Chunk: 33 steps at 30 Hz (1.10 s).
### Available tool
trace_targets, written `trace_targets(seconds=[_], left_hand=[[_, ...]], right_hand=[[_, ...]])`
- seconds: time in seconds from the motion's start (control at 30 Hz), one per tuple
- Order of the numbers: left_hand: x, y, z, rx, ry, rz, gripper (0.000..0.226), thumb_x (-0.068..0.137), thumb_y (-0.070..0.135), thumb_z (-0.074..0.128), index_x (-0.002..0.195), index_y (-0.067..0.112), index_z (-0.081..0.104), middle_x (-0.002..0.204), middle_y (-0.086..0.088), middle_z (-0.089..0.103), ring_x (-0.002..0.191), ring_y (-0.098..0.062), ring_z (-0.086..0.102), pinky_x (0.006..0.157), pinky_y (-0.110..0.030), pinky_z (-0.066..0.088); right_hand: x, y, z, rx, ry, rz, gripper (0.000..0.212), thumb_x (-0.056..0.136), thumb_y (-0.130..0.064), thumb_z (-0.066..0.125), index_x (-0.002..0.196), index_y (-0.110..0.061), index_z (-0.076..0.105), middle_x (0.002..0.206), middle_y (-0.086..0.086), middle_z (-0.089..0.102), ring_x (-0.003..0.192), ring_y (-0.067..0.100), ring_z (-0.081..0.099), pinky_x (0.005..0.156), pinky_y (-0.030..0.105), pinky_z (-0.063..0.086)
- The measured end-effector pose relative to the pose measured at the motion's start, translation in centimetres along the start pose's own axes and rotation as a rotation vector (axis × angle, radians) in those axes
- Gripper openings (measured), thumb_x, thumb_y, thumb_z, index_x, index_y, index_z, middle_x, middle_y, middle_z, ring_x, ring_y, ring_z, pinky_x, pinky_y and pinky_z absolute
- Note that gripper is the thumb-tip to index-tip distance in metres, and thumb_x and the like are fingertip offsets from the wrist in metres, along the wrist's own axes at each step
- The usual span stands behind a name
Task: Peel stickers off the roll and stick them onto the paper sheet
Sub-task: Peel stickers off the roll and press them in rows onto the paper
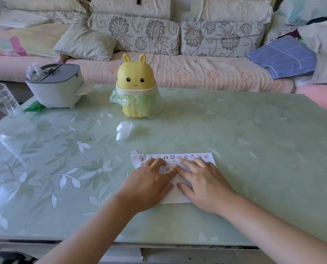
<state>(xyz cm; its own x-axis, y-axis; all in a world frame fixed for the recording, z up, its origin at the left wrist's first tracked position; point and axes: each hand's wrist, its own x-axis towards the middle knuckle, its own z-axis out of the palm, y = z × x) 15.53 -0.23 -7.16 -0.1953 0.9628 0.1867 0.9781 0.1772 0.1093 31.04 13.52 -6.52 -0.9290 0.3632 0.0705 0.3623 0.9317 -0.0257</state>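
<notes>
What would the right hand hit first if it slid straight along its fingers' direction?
The right hand would cross the sticker rows on the paper sheet first; beyond, perhaps the yellow bin.

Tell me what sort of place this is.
Most likely a home living room: a cushioned floral sofa runs behind a low table with a flower-patterned cover, and a rabbit-shaped bin stands on it.

We are in a home living room. Beyond our table, with its green flowered cover, runs a long sofa under a pink quilted throw. It is backed by flower-print cushions, and a folded blue blanket lies on it. On the table stand a yellow rabbit-shaped bin, a grey-and-white container and a drinking glass.
</notes>
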Motion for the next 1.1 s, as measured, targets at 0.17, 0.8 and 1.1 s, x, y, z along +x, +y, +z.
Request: trace_targets(seconds=[0.17, 0.8, 1.1], left_hand=[[-0.3, -0.2, 0.3, -0.06, 0.043, -0.01, 0.039, 0.091, 0.048, 0.041, 0.126, 0.043, 0.058, 0.122, 0.002, 0.057, 0.108, -0.02, 0.057, 0.063, -0.033, 0.054], [0.0, -1.1, -2.5, -0.065, 0.336, 0.012, 0.019, 0.086, 0.026, 0.059, 0.101, 0.024, 0.07, 0.108, 0.007, 0.063, 0.103, -0.019, 0.057, 0.082, -0.034, 0.045], [-1.3, -4.2, -4.6, -0.239, 0.381, -0.397, 0.003, 0.083, 0.019, 0.061, 0.085, 0.021, 0.061, 0.079, 0.011, 0.058, 0.079, -0.015, 0.053, 0.065, -0.029, 0.044]], right_hand=[[0.6, 0.4, -0.3, 0.023, 0.029, -0.024, 0.043, 0.09, -0.045, 0.038, 0.102, -0.03, 0.076, 0.12, 0.0, 0.07, 0.099, 0.026, 0.064, 0.078, 0.043, 0.054], [3.9, -1.2, -1.8, 0.276, 0.104, 0.111, 0.025, 0.093, -0.028, 0.056, 0.113, -0.029, 0.07, 0.109, -0.006, 0.062, 0.102, 0.019, 0.059, 0.078, 0.03, 0.039], [7.3, -4.5, -2.4, 0.725, -0.036, 0.263, 0.017, 0.09, -0.033, 0.06, 0.096, -0.028, 0.075, 0.093, -0.015, 0.071, 0.09, 0.01, 0.064, 0.081, 0.03, 0.053]])
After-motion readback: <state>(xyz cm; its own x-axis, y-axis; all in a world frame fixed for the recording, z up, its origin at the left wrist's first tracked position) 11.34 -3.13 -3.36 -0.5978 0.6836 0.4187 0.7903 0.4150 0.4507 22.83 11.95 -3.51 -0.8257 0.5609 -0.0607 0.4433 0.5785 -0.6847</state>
